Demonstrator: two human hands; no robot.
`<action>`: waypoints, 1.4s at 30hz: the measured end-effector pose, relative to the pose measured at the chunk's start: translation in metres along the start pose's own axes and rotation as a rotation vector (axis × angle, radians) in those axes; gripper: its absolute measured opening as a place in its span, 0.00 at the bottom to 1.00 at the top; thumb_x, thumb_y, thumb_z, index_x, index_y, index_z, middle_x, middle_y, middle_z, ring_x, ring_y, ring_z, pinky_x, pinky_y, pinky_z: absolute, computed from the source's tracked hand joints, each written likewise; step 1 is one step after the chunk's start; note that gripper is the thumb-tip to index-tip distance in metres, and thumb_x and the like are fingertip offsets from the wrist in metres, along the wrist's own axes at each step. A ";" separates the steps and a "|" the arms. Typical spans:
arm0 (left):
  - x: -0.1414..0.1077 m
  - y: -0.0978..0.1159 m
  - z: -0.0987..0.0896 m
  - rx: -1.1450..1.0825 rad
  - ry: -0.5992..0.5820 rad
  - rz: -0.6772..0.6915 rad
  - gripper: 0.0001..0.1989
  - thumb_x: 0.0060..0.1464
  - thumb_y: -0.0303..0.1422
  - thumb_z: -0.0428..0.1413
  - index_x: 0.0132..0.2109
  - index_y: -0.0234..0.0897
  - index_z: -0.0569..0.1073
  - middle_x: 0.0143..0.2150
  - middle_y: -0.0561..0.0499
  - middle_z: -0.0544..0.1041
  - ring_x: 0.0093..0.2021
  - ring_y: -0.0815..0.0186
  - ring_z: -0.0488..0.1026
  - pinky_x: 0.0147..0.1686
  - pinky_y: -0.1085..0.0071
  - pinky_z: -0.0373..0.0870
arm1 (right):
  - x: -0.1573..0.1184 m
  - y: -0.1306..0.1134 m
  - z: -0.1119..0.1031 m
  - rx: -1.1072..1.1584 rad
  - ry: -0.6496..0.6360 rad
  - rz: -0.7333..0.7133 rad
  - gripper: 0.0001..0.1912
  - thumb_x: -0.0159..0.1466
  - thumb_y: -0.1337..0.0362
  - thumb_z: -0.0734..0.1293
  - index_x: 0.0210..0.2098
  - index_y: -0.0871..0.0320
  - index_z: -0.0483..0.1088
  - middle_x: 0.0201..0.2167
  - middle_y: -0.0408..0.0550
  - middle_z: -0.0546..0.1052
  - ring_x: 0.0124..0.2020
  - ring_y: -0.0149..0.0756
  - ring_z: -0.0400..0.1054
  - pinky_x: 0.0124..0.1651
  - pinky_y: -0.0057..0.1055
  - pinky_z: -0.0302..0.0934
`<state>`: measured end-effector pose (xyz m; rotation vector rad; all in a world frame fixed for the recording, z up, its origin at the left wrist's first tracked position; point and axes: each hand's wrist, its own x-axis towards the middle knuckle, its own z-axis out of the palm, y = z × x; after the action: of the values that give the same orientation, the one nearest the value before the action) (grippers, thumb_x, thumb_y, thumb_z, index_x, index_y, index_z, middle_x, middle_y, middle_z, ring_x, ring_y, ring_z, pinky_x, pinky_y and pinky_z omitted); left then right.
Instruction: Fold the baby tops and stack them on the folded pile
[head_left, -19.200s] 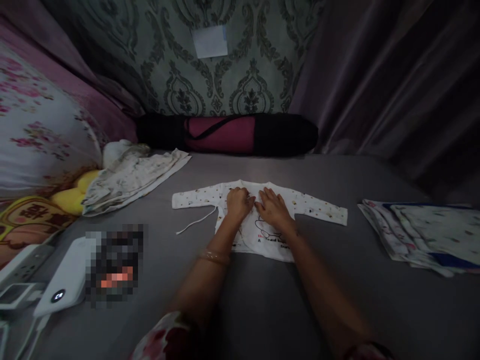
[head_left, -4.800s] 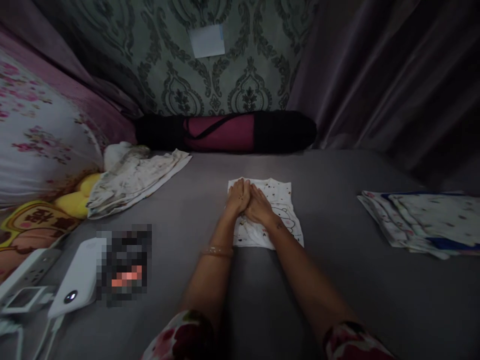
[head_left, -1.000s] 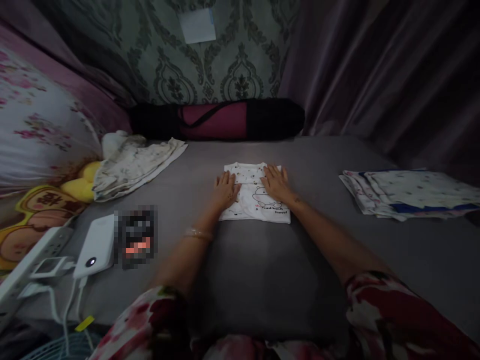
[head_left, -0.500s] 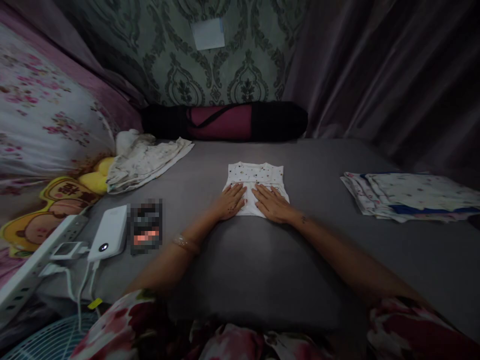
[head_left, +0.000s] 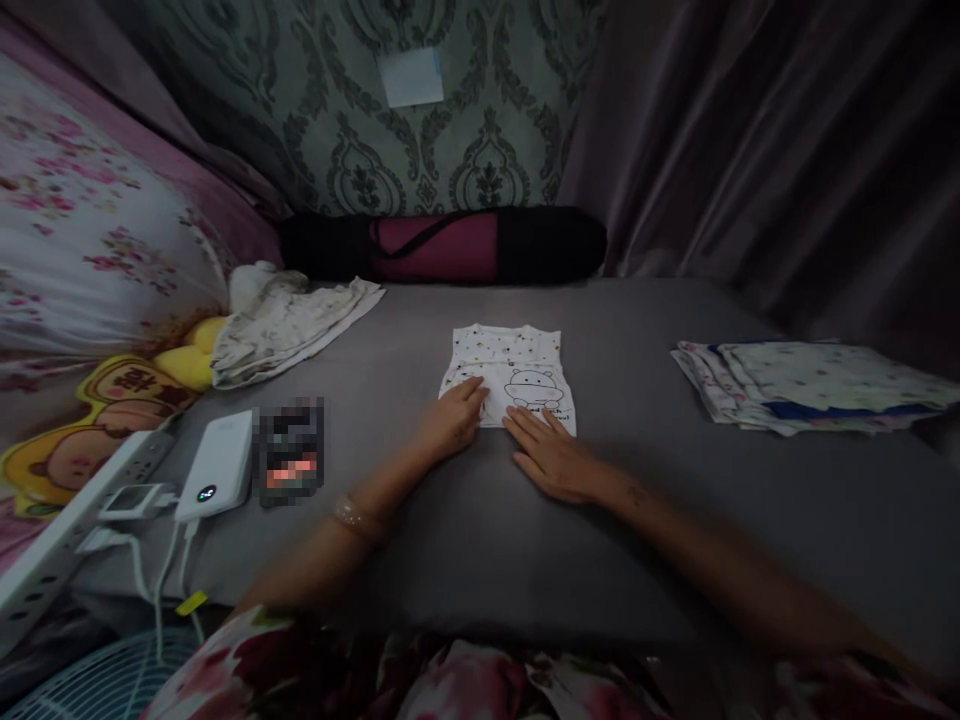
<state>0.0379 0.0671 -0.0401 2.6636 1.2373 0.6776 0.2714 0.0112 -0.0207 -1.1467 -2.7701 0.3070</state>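
Note:
A small white baby garment (head_left: 506, 346), folded, lies flat on the grey bed. Tiny dots cover its upper part, and a cartoon animal with dark lettering is printed on its lower right. My left hand (head_left: 454, 418) rests on the lower left of the cloth, forefinger stretched out and the other fingers partly hidden beneath the hand. Over the bottom edge, beside the lettering, my right hand (head_left: 555, 460) lies flat with its fingers spread and its fingertips on the cloth. Neither hand grips the garment.
Folded clothes (head_left: 840, 385) are stacked at the right. At the left lie a crumpled printed cloth (head_left: 292, 325), yellow cushions (head_left: 135, 395), a white power bank (head_left: 217, 465), a blurred object (head_left: 292, 450) and a power strip (head_left: 82, 520). A black-and-maroon bag (head_left: 442, 245) lies along the wall.
My right hand has slid toward me, uncovering the printed animal and lettering. My left hand has shifted slightly and its fingers are more bunched. The garment stays in place.

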 end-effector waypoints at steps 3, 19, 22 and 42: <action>-0.007 0.005 -0.012 -0.073 0.096 -0.045 0.18 0.62 0.29 0.44 0.57 0.34 0.65 0.59 0.38 0.68 0.59 0.59 0.67 0.57 0.59 0.66 | -0.015 -0.008 -0.007 0.063 -0.025 -0.024 0.28 0.71 0.53 0.50 0.66 0.59 0.55 0.69 0.54 0.50 0.69 0.43 0.41 0.69 0.48 0.38; -0.041 -0.009 -0.034 -0.090 0.037 -0.691 0.13 0.53 0.40 0.56 0.31 0.35 0.76 0.32 0.46 0.74 0.34 0.62 0.70 0.37 0.68 0.66 | -0.038 0.046 -0.024 0.144 0.159 0.782 0.22 0.64 0.48 0.58 0.28 0.56 0.73 0.24 0.49 0.76 0.24 0.37 0.68 0.24 0.30 0.50; -0.034 -0.005 -0.031 -0.092 0.014 -0.722 0.11 0.51 0.39 0.57 0.30 0.34 0.76 0.32 0.47 0.73 0.34 0.63 0.70 0.36 0.69 0.65 | -0.031 0.046 -0.020 0.202 0.153 0.806 0.20 0.63 0.48 0.60 0.27 0.56 0.72 0.24 0.49 0.76 0.24 0.36 0.68 0.25 0.29 0.50; -0.039 -0.005 -0.040 -0.364 0.005 -0.570 0.15 0.57 0.40 0.49 0.42 0.36 0.74 0.31 0.51 0.75 0.32 0.66 0.70 0.33 0.71 0.65 | -0.027 0.048 -0.011 0.531 0.349 0.580 0.18 0.64 0.56 0.58 0.46 0.57 0.71 0.33 0.47 0.77 0.28 0.35 0.71 0.31 0.31 0.64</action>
<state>-0.0055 0.0383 -0.0198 1.8924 1.5906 0.7227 0.3252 0.0270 -0.0227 -1.6165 -1.8480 0.7558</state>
